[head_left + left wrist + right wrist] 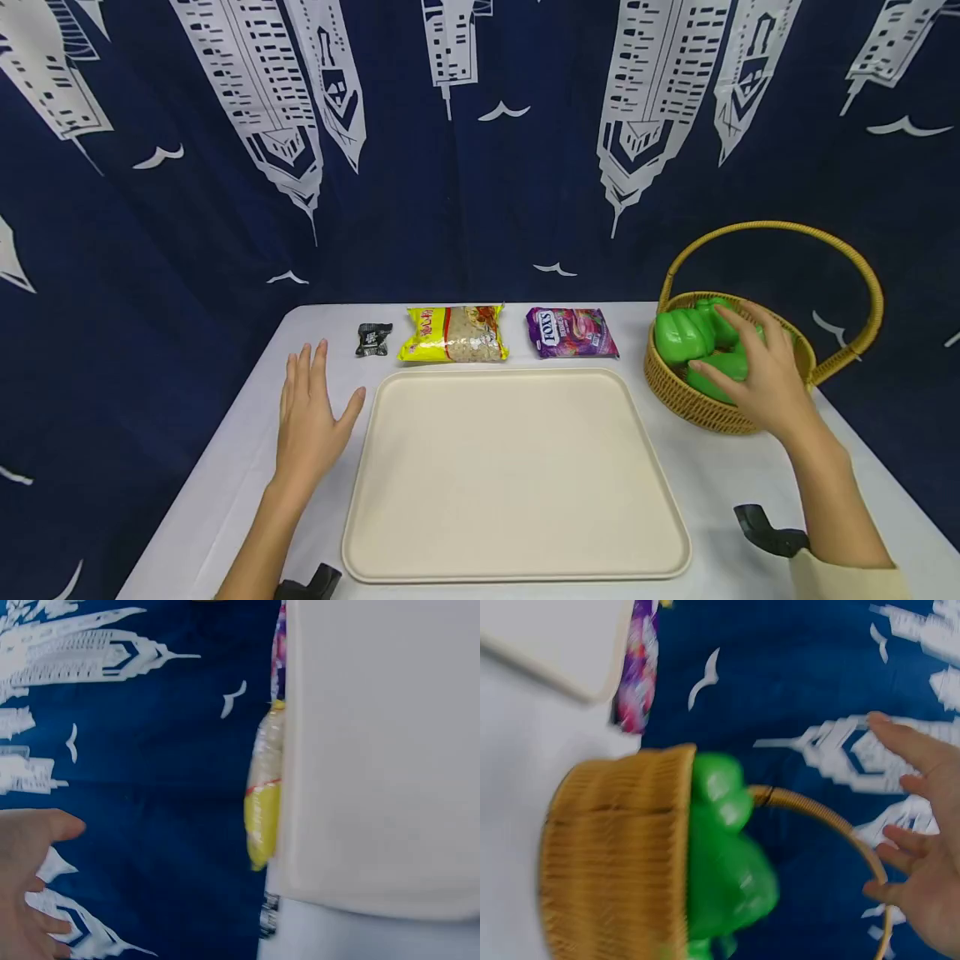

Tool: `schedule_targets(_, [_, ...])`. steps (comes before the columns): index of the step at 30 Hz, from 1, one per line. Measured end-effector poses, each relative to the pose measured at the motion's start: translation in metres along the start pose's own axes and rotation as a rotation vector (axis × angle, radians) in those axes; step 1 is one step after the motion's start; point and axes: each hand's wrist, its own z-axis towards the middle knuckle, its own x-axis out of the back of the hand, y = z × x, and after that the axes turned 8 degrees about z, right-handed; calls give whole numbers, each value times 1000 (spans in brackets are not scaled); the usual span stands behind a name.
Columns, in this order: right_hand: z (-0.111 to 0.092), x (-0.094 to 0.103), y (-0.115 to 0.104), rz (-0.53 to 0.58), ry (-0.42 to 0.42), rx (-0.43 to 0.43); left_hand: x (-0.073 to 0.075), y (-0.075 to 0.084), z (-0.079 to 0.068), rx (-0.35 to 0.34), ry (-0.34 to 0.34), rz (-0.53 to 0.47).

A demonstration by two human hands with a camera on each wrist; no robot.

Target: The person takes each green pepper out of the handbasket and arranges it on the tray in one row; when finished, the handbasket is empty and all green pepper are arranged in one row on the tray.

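A wicker basket (pixel 697 408) with a tall handle stands at the right of the table, holding several green bell peppers (pixel 684 335). Over its opening hovers my right hand (pixel 768 375), fingers spread, holding nothing; the right wrist view shows a gap between this hand (pixel 922 840) and the peppers (pixel 731 877). My left hand (pixel 311 417) is raised left of the cream tray (pixel 517 475), its fingers extended and nothing in it. Nearest to it lies a small black packet (pixel 372 339).
Behind the tray lie a yellow bag (pixel 457 333) with a clear window and a purple FOX'S bag (pixel 572 332). The white table (pixel 225 500) backs onto a dark blue curtain (pixel 465 208) printed with buildings and birds.
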Motion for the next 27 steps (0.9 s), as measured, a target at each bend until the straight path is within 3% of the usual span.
schedule_targets(4, [-10, 4, 21, 55, 32, -62, -3, -14, -18, 38, 32, -142])
schedule_targets(8, [-19, 6, 41, 81, 30, -123, -12, -34, -31, 17, -11, -287])
schedule_targets(12, [-27, 3, 59, 111, 9, -149, -24, -55, -44, -38, -111, -397])
schedule_targets(19, [-38, 0, 77, 123, -92, -245, -43, -76, -65, -23, -359, -584])
schedule_targets(22, [-40, 0, 81, 121, -126, -263, -46, -78, -71, -8, -453, -591])
schedule_targets(27, [-41, -1, 85, 122, -142, -220, -48, -80, -79, -14, -540, -506])
